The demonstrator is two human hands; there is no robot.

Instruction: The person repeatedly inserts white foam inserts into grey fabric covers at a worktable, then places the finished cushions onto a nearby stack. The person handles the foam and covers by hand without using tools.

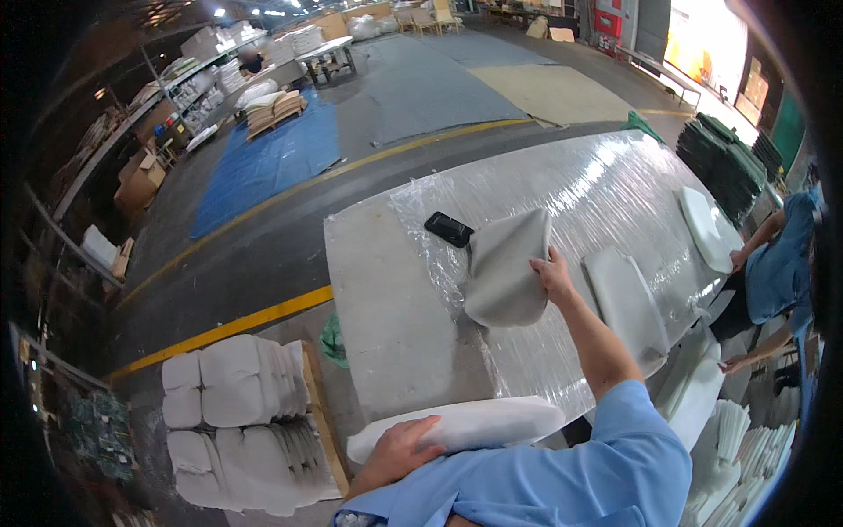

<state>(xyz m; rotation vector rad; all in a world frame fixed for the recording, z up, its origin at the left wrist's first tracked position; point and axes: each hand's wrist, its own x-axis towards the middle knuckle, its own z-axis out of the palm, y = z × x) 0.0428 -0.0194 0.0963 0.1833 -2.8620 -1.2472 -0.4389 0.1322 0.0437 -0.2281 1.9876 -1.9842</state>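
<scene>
My right hand (pixel 555 274) reaches out over the table and grips the edge of a grey fabric cover (pixel 507 268), which is lifted and folded over on the plastic-wrapped table top (pixel 597 189). Close to my body, my left hand (pixel 399 450) rests on a white foam cushion (pixel 465 423) lying at the table's near edge. A second grey cover (pixel 628 306) lies flat just right of my right arm. A black phone (pixel 449 229) sits on the table left of the lifted cover.
A pallet of stacked white foam pads (pixel 237 422) stands at my left. Another person in blue (pixel 777 263) works at the table's right side near a white pad (pixel 705 228). More white pads (pixel 729 430) pile up lower right. Dark green stacks (pixel 724 158) stand beyond.
</scene>
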